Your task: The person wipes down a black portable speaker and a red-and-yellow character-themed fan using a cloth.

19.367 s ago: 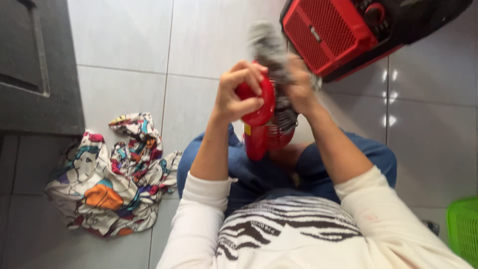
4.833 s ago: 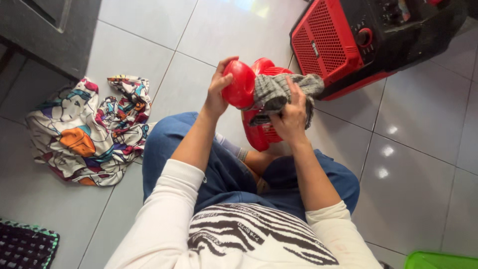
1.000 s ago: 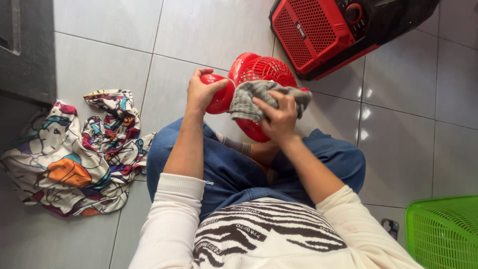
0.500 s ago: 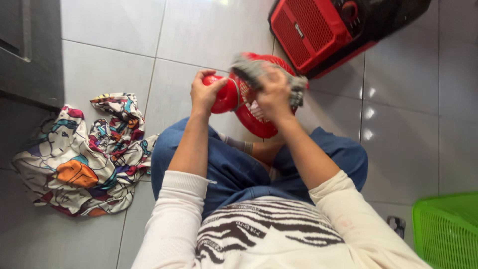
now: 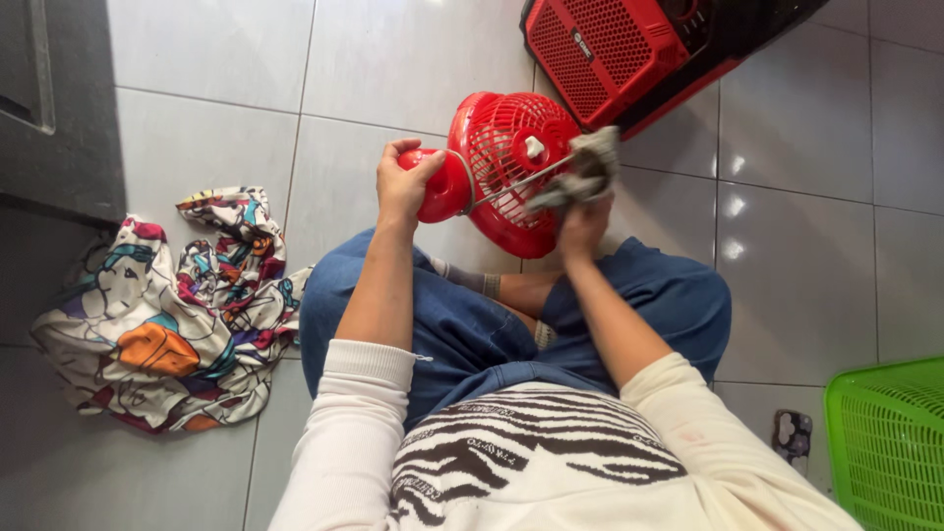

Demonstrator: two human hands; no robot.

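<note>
Tiled floor: left hand (image 5: pixel 401 184) clamps red fan (image 5: pixel 501 172) base, right hand (image 5: pixel 582 214) grips grey rag (image 5: pixel 580 172) wiping grille; rim prob. next

A small pale rectangular label (image 5: pixel 576 43) sits on the red perforated grille of the red-and-black appliance (image 5: pixel 629 49) standing on the tiled floor at the top of the view. It lies tilted with the grille, near its upper left corner. No packages, signs or screens are in view.
</note>
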